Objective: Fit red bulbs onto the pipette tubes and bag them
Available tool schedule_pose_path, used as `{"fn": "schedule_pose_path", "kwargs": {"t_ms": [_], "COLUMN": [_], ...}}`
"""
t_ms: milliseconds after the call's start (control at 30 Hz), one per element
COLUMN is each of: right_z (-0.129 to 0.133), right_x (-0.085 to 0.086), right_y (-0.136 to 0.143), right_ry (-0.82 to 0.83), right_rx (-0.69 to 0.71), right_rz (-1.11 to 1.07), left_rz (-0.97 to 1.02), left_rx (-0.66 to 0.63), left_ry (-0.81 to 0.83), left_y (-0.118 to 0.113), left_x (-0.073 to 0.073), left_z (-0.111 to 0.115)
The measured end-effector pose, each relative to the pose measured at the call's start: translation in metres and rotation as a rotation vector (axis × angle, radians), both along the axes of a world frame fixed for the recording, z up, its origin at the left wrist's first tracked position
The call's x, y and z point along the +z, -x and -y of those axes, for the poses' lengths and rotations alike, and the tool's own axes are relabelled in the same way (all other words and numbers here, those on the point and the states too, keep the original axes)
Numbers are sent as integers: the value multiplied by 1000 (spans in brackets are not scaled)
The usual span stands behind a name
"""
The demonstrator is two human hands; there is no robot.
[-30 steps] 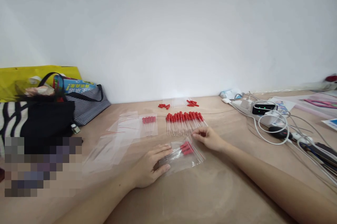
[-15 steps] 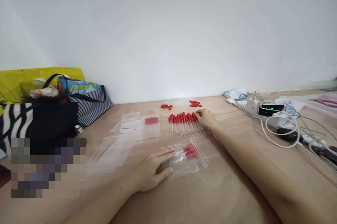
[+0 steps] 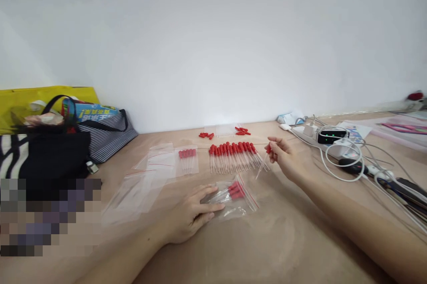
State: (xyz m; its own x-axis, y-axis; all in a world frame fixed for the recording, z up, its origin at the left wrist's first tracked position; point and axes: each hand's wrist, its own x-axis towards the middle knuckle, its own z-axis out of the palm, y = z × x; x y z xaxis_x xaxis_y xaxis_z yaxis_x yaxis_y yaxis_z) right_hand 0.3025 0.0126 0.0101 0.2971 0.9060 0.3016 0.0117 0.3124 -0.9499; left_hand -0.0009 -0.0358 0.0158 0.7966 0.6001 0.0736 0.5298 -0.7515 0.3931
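Note:
My right hand [image 3: 279, 153] is closed on the red rubber bulb of a dropper [image 3: 262, 166], its thin clear tube slanting down to the left. Just left of it, a row of red-bulbed droppers [image 3: 231, 150] lies side by side on the table. Fingers spread, my left hand [image 3: 191, 213] rests on the near-left part of a clear zip bag [image 3: 238, 213]. Inside that bag are several droppers [image 3: 236, 190], bulbs toward the red-striped zip end. Another bag of droppers [image 3: 187, 154] lies flat beyond my left hand.
Flat zip bags [image 3: 150, 177] overlap on the left. Loose red bulbs [image 3: 243, 131] and clear tubes [image 3: 227, 131] lie near the wall. A striped bag [image 3: 106, 139] and a black bag [image 3: 56, 155] stand far left. Cables and a power strip [image 3: 302, 135] occupy the right.
My right hand has lifted a dropper from the row's right end and moved right with it. My left index finger now reaches further over the bag. The view has shifted slightly right.

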Motion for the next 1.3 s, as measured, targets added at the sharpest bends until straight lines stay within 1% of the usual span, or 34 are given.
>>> {"fn": "schedule_pose_path", "kwargs": {"t_ms": [100,233,333,400,600,733,833,967,1067,1133,1233,1300], "right_z": [23,34,38,41,52,54,57,60,59,58,55,53], "right_x": [-11,-22,-24,-25,-26,-27,-28,-23,-21,-23,-30,-32], "right_y": [4,11,17,22,33,33,33,35,36,36,38,41], "right_ry": [42,77,84,100,206,218,211,169,162,203,225,193], "right_rx": [60,99,125,158,316,414,502,591,688,688,596,533], "right_rz": [-135,-205,-213,-219,-226,-103,103,353,389,344,306,354], "left_rz": [-7,-26,-48,-28,6,24,30,17,33,40,36,28], "left_rx": [17,22,25,41,97,105,105,106,97,91,89,91], "left_ry": [13,15,9,14,37,34,36,46,39,45,54,49], "left_y": [0,0,0,1,2,2,1,1,0,0,0,0], "left_x": [-1,-3,-4,-4,-5,-5,-3,-2,-1,-1,0,1], "left_z": [0,1,0,-1,-1,0,0,-1,0,0,0,0]}}
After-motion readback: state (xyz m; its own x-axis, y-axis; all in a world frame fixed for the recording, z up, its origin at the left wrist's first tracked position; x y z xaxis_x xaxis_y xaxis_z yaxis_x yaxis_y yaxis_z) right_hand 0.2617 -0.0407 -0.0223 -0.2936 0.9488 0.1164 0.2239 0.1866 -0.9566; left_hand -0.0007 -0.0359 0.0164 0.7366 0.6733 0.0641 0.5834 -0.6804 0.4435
